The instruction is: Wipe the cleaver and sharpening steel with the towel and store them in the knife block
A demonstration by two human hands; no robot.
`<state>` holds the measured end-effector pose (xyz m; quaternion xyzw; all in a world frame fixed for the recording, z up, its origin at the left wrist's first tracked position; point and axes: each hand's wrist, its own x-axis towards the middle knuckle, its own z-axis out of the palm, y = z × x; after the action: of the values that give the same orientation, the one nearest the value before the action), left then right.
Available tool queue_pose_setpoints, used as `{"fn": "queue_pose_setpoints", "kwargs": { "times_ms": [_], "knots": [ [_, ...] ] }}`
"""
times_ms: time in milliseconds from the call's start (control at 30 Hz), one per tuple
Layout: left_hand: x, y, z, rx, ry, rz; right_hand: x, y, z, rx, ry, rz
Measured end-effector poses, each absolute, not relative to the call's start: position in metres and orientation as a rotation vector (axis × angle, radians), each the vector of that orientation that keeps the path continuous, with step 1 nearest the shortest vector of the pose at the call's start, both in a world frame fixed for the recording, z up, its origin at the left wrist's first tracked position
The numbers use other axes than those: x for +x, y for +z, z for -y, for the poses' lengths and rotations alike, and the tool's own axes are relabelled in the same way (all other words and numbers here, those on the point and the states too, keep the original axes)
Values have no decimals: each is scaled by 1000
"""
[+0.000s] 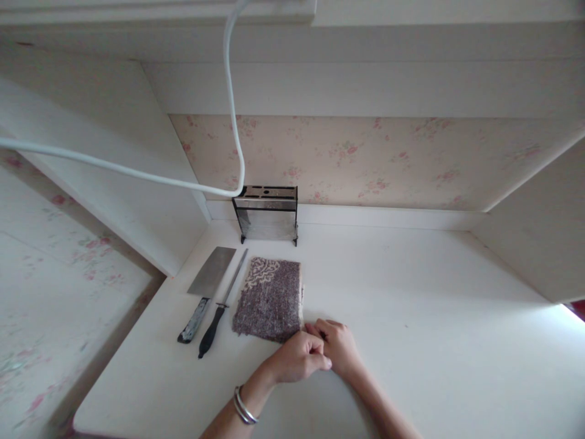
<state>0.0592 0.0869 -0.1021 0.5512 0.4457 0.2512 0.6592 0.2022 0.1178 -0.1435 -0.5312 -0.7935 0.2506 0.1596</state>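
My left hand (299, 358), with silver bangles at the wrist, is loosely closed just below the lower right corner of a folded brown cloth (269, 299) with a cream pattern. My right hand (337, 346) meets it there, its fingers curled down near the same corner. No object shows in either hand, though some fingertips are hidden. Left of the cloth lies a sharpening steel (219, 314) with a black handle. Beside that is a cleaver (212, 271), its broad blade pointing away from me and its worn handle towards me.
Against the back wall stands a metal knife block (267, 222) with slots on top. A white cable (231, 97) loops down in front of it from the cabinet above. White panels (539, 225) border the white countertop (411, 286), whose rounded corner lies at the lower left.
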Motion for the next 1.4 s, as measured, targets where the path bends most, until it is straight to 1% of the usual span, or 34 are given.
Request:
{"fn": "queue_pose_setpoints", "kwargs": {
  "times_ms": [367, 767, 1400],
  "knots": [
    [59, -97, -86, 1250, 561, -1010, 203, -146, -118, -1522, 717, 2259],
    [61, -102, -87, 1222, 623, -1052, 205, -144, -118, -1499, 759, 2247],
    [61, -104, -88, 1227, 615, -1020, 204, -145, -119, -1473, 771, 2249]
  ]
}}
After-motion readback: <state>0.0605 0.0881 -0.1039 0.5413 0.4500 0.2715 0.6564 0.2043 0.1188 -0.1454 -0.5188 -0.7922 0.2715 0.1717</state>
